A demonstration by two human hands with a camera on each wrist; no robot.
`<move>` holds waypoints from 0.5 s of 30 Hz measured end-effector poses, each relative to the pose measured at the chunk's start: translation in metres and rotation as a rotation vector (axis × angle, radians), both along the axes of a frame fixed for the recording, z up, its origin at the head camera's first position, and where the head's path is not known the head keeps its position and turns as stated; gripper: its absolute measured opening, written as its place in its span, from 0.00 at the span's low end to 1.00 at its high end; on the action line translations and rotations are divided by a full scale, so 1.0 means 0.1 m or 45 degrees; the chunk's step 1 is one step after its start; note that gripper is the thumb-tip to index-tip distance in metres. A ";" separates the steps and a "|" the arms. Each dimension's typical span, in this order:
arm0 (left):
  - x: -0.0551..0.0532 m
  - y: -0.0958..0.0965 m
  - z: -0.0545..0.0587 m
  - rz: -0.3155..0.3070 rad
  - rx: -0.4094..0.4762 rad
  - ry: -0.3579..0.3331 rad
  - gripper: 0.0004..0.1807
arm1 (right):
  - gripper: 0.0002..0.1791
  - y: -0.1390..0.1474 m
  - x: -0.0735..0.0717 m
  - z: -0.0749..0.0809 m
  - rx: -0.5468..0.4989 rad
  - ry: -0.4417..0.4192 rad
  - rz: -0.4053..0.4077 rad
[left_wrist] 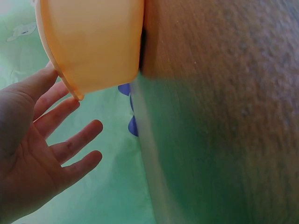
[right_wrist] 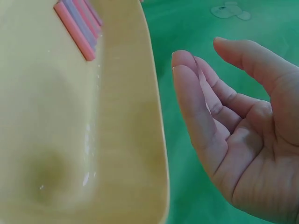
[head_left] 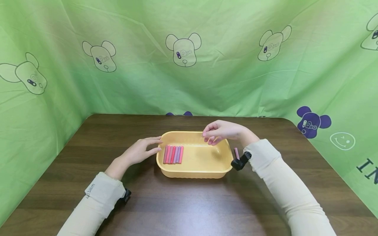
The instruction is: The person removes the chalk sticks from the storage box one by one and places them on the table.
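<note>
A yellow plastic tray [head_left: 203, 167] stands on the table. Against its left inner side, several pink, red and purple sticks [head_left: 173, 154] lie in a row, side by side. My left hand [head_left: 138, 150] is at the tray's left end, fingers spread; in the left wrist view its thumb and some fingers [left_wrist: 58, 114] touch the rim. Above the tray's back right part hovers my right hand [head_left: 222, 130], fingers loosely bent. The right wrist view shows nothing between its thumb and fingers [right_wrist: 191, 98]. One purple-pink stick [head_left: 236, 153] lies on the table right of the tray.
The brown wooden table [head_left: 177, 203] extends around the tray. A green cloth [head_left: 141, 82] with bear drawings hangs behind and at both sides. Black wrist cameras [head_left: 241, 161] are strapped to both cuffs.
</note>
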State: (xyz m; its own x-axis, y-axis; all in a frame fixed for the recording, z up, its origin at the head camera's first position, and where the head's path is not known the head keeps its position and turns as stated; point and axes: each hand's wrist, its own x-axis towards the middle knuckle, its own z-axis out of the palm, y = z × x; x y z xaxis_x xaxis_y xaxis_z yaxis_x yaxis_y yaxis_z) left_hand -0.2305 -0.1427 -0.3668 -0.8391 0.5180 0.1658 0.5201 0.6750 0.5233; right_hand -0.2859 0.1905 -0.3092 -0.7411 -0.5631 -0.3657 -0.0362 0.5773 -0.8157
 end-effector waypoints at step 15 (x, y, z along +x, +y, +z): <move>0.01 0.01 0.01 0.005 -0.013 -0.003 0.23 | 0.21 -0.30 -0.13 -0.11 0.022 -0.043 0.082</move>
